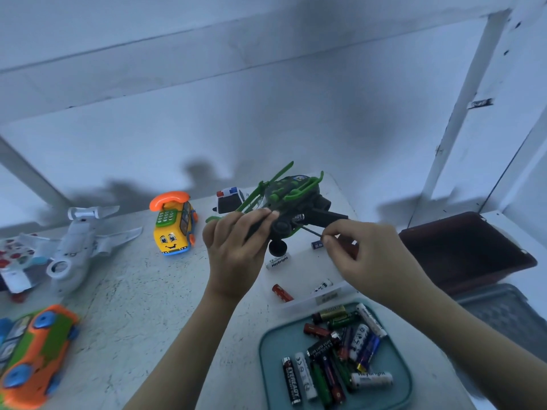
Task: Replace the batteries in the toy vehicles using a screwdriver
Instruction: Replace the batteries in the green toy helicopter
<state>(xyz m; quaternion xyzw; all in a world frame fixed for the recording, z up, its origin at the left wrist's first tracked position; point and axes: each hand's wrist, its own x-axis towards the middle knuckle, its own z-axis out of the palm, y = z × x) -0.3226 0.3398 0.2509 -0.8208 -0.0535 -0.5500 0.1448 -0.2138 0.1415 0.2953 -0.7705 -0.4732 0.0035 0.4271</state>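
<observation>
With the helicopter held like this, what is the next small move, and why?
Probably bring the tip of the thin screwdriver to the underside of the green and black toy helicopter and lever out the exposed black battery. The left hand grips the toy, the right hand pinches the tool, its tip close to that battery.

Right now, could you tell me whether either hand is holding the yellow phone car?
No, the yellow phone car stands untouched on the table, while the left hand grips the green helicopter.
</observation>
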